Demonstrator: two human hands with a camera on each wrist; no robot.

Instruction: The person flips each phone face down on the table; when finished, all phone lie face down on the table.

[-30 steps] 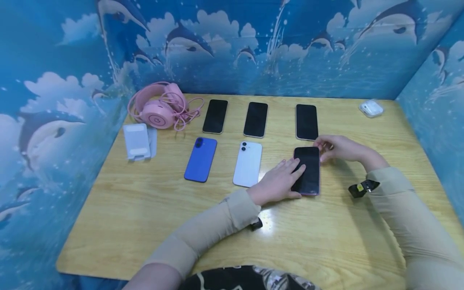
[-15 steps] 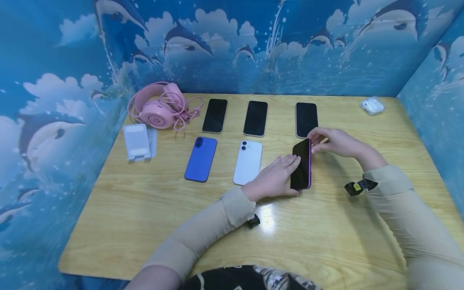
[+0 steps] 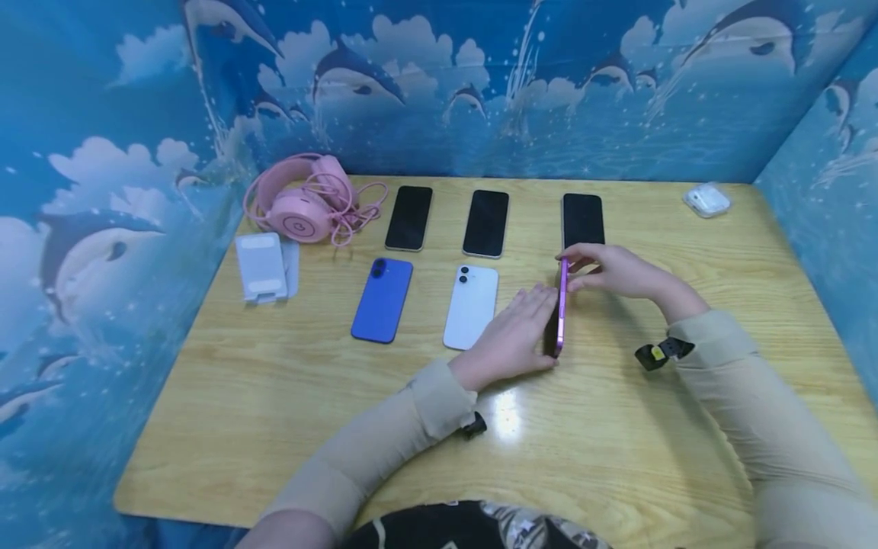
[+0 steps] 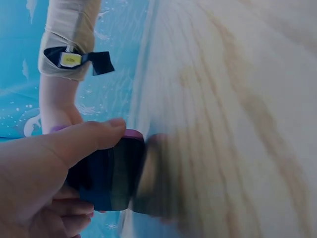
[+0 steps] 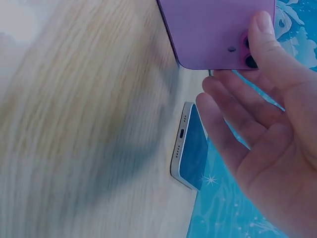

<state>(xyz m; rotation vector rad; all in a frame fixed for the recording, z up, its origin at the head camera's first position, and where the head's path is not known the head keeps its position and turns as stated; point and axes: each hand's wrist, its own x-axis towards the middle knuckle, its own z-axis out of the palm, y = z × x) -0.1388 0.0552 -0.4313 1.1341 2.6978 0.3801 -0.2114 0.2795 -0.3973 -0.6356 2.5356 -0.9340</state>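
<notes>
A purple smartphone stands on its long edge, tilted up from the table, its dark screen toward my left hand. My right hand pinches its far end; in the right wrist view the thumb lies by the camera lenses on the purple back, other fingers behind. In the left wrist view my left thumb reaches the near end's pink edge, and the fingers lie along the screen side. Beside my left hand lies a white phone, back up. Behind my right hand is a black-screened phone, partly covered.
A blue phone lies back up further left. Two more phones, one dark-screened and another, lie in the back row. Pink headphones and a white flat package occupy the left; a small clear case sits back right.
The purple phone was lying flat with its screen up; it has been tipped up onto its left long edge. My right hand has moved left with it, its fingers now over the far end.
</notes>
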